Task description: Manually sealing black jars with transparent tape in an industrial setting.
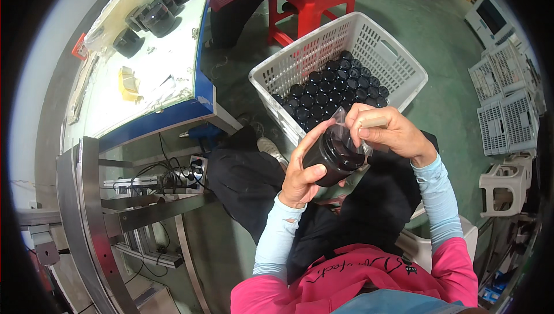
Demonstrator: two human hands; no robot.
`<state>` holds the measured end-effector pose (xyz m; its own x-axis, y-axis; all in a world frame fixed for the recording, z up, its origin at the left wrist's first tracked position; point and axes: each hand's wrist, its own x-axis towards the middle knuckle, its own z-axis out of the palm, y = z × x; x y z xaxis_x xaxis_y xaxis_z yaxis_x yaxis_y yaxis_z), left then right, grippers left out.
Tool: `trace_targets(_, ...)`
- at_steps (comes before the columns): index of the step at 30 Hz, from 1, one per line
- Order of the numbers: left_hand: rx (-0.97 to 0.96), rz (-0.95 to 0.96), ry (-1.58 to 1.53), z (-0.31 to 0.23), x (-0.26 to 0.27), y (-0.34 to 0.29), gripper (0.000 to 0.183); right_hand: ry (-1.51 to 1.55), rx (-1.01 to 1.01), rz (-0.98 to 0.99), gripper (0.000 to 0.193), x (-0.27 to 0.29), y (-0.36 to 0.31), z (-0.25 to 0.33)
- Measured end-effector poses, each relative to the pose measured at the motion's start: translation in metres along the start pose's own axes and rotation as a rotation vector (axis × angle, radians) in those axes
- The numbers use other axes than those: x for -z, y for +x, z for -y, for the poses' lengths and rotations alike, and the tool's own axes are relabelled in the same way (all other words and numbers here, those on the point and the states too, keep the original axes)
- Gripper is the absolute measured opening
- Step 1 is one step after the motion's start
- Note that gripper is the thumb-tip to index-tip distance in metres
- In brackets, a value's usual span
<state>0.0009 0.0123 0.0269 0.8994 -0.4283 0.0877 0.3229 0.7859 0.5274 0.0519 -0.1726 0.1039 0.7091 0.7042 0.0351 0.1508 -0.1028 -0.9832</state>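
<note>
Gripping a dark jar (334,155), the left hand (303,175) hides its base; the right hand (386,132) pinches clear film (346,126), edges indistinct, over the lid.

Pink top, lt-blue sleeves, blk trousers

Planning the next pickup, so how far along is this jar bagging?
Done: a white basket holds many dark capped jars. In hand: the left hand grips a dark jar, the right hand pulls a clear plastic bag over it. Left: several larger jars sit on the table; whether bagged, unclear.
</note>
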Motion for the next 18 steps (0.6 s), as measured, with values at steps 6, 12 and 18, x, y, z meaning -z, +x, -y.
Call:
trace_targets(6,-0.08,-0.07,0.011,-0.001,0.001,0.003,0.07,-0.086,0.006,-0.204,0.013,-0.006,0.0,0.005)
trace_targets(12,-0.159,-0.146,0.091,0.001,0.004,0.006,0.068,0.005,-0.046,-0.356,0.008,-0.024,0.004,0.013)
trace_targets(18,-0.195,-0.154,-0.043,-0.003,-0.003,0.01,0.064,-0.25,0.112,-0.323,0.009,-0.023,0.013,0.014)
